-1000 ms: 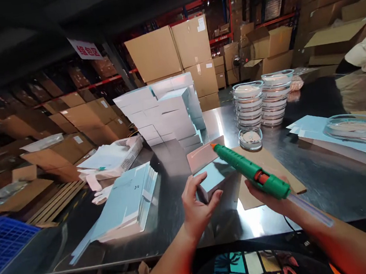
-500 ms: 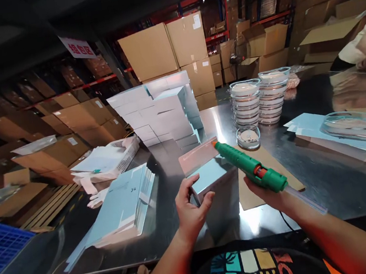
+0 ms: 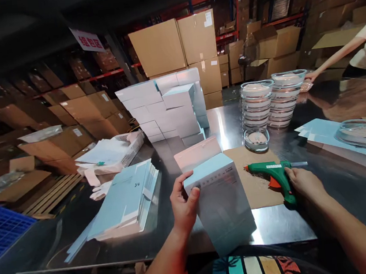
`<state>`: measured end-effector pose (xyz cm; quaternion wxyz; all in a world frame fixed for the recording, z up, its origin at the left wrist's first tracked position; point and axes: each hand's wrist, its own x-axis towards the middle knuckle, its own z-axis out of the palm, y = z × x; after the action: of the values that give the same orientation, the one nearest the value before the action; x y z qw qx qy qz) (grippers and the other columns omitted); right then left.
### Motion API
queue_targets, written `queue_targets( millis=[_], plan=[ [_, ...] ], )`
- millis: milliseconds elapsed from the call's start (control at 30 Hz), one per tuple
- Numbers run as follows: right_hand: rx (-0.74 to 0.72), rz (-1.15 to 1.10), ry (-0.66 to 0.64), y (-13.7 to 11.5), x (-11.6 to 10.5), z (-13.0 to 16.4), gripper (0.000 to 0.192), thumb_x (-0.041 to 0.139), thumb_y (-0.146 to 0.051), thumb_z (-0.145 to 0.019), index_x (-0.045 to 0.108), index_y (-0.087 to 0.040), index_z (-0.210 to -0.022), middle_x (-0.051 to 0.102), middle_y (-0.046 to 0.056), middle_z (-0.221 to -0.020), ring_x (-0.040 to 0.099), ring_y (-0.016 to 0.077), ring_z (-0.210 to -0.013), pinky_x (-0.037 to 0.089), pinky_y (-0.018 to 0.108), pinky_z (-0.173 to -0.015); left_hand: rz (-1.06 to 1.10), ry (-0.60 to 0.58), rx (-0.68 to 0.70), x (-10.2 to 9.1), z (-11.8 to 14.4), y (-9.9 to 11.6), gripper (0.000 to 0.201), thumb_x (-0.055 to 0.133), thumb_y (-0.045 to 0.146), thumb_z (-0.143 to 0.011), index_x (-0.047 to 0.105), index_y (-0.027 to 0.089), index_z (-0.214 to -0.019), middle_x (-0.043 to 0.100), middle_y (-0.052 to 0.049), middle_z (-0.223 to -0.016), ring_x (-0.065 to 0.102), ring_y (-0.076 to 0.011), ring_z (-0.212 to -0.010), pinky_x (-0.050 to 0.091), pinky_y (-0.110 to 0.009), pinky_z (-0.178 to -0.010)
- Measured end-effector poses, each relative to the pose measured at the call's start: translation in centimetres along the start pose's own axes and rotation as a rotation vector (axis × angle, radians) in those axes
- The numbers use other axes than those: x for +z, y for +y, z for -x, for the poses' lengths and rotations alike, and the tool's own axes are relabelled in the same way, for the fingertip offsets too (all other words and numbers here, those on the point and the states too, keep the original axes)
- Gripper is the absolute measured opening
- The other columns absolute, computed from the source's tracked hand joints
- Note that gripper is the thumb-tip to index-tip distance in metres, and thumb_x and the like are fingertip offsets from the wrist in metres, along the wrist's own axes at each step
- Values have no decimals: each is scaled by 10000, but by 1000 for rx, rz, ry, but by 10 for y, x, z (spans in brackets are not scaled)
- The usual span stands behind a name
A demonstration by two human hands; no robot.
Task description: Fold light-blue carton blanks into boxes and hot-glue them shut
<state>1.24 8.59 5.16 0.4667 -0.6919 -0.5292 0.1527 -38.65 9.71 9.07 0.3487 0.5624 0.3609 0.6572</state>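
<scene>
My left hand (image 3: 182,204) grips the near left corner of a pale blue carton box (image 3: 222,199), which is tilted toward me with its top flap open at the back. My right hand (image 3: 304,183) rests on the handle of a green glue gun (image 3: 273,173) lying on its side on a brown cardboard sheet (image 3: 257,176), its nozzle pointing left at the box. The fingers touch the gun's grip; whether they still clasp it is unclear.
The metal table (image 3: 328,208) carries a pile of flat blue cartons (image 3: 124,199), a stack of folded blue boxes (image 3: 169,105), two stacks of round clear dishes (image 3: 270,99), one single dish (image 3: 256,139) and blue sheets (image 3: 322,131). Another person's arm (image 3: 336,58) reaches in at the far right.
My right hand has lowered the glue gun from above the box onto the cardboard sheet. My left hand has tipped the box up and drawn it toward me.
</scene>
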Motion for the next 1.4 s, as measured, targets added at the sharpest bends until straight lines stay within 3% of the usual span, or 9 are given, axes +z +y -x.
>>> queue_targets(
  millis=[100, 200, 333, 500, 633, 833, 1133, 1300, 1400],
  plan=[
    [-31, -12, 62, -38, 8, 7, 519, 679, -725, -866, 699, -245, -666, 722, 114, -645, 713, 285, -653, 529, 358, -582, 21, -43, 29, 5, -2, -1, 663, 826, 694, -781, 735, 176, -1185, 746, -65, -918, 679, -204, -757, 534, -285, -661],
    [-131, -491, -214, -105, 34, 20, 644, 546, -738, -958, 687, -232, -1330, 753, 164, -1334, 738, 319, -1170, 627, 422, -868, 22, -101, 105, 14, -3, -1, 644, 850, 692, -762, 762, 180, -1144, 753, -67, -924, 693, -207, -773, 538, -281, -669],
    [-119, -638, -521, -160, 66, 30, 638, 612, -591, -974, 552, -244, -1505, 709, 131, -1411, 712, 302, -1220, 619, 430, -960, -28, -166, 187, 16, -3, -9, 574, 860, 649, -782, 781, 191, -1118, 773, -100, -1022, 745, -256, -949, 590, -344, -849],
    [-301, -587, -627, -143, 71, 21, 726, 734, -691, -901, 589, -232, -1444, 691, 138, -1416, 676, 320, -1285, 585, 459, -1067, -74, -123, 222, 9, -4, -28, 524, 870, 623, -784, 738, 197, -1060, 684, -164, -1296, 700, -308, -1233, 589, -394, -969],
    [-490, -474, -632, -124, 65, 16, 751, 899, -613, -792, 643, -240, -1392, 463, 194, -1675, 532, 372, -1493, 539, 494, -1141, 70, -88, 317, 6, -12, -31, 591, 877, 590, -805, 599, 260, -1209, 723, -95, -1152, 758, -265, -1120, 591, -450, -1009],
    [-746, -359, -578, -129, 59, 29, 375, 668, -363, -1053, 694, -348, -1427, 558, 98, -1629, 534, 311, -1505, 459, 557, -1226, -75, -436, 497, -4, -28, -13, 245, 745, 437, -964, 792, 286, -1151, 784, -132, -1218, 651, -358, -1363, 509, -621, -1138],
    [-817, -313, -523, -133, 59, 25, 315, 645, -328, -1065, 759, -337, -1358, 655, 100, -1526, 624, 285, -1406, 525, 503, -1179, -99, -571, 492, -14, -47, -3, 184, 761, 321, -955, 813, 289, -1129, 838, -124, -1113, 746, -326, -1215, 610, -552, -1007],
    [-736, -310, -571, -138, 75, 26, 882, 799, -485, -950, 358, -327, -1697, 500, 148, -1667, 591, 320, -1447, 535, 496, -1173, -451, -839, 348, -14, -77, 37, 208, 893, 362, -803, 791, 280, -964, 805, -132, -1182, 706, -357, -1263, 461, -591, -1206],
    [-704, -372, -723, -130, 90, -9, 1102, 769, -635, -922, 119, -306, -1750, 407, 192, -1717, 634, 311, -1405, 569, 466, -1122, -592, -938, 337, -10, -88, 59, 256, 905, 416, -761, 785, 295, -952, 808, -75, -963, 746, -313, -945, 598, -473, -983]
  ],
)
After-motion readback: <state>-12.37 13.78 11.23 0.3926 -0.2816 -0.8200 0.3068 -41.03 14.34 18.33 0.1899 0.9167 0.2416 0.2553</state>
